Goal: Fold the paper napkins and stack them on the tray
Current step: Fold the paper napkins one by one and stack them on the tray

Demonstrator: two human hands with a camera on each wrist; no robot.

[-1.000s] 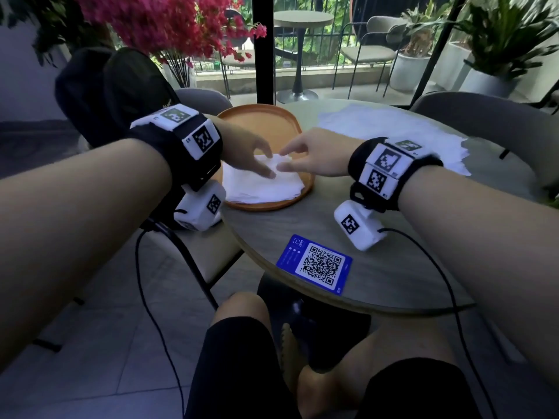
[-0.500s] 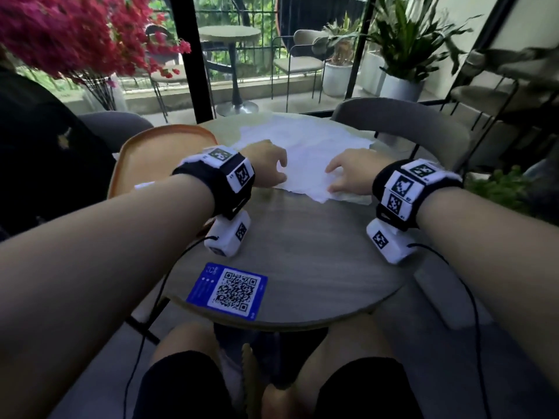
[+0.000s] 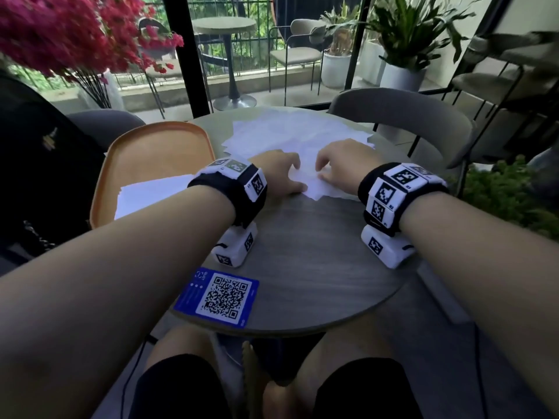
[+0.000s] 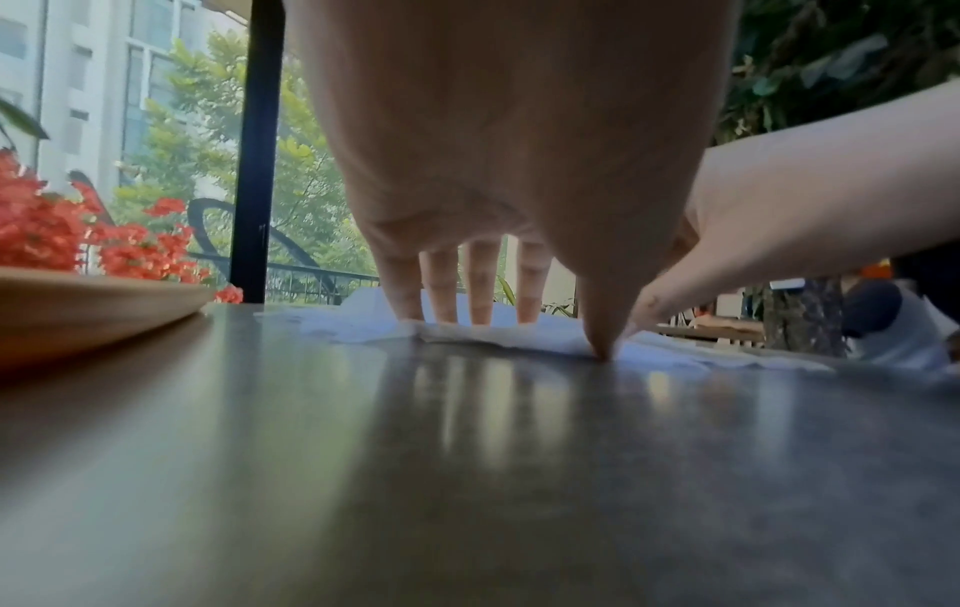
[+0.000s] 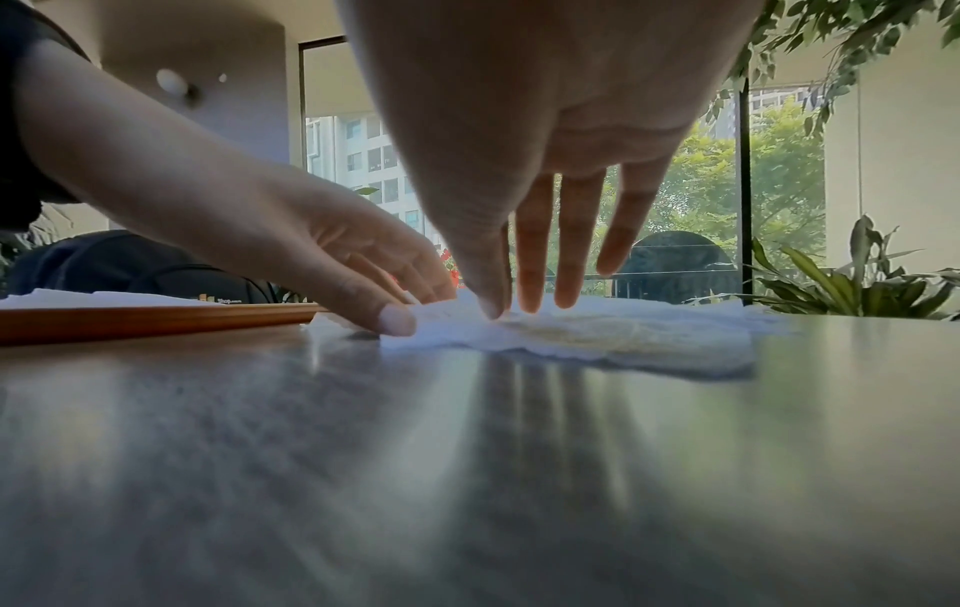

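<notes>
Folded napkins (image 3: 151, 193) already lay on the tray (image 3: 157, 146) at frame left. Both the left hand (image 3: 279, 173) and the right hand (image 3: 341, 164) pressed straight fingers on the loose napkin pile (image 3: 290, 134) at centre, so much folding seemed left.

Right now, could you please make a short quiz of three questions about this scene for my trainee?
1. True or false: the orange tray already holds folded napkins.
2. Which hands touch the loose napkin pile? A) left hand only B) right hand only C) both
3. Fill in: the blue QR card lies near the table's ____ edge.

Key: 1 true; 2 C; 3 near (the person's side).
</notes>
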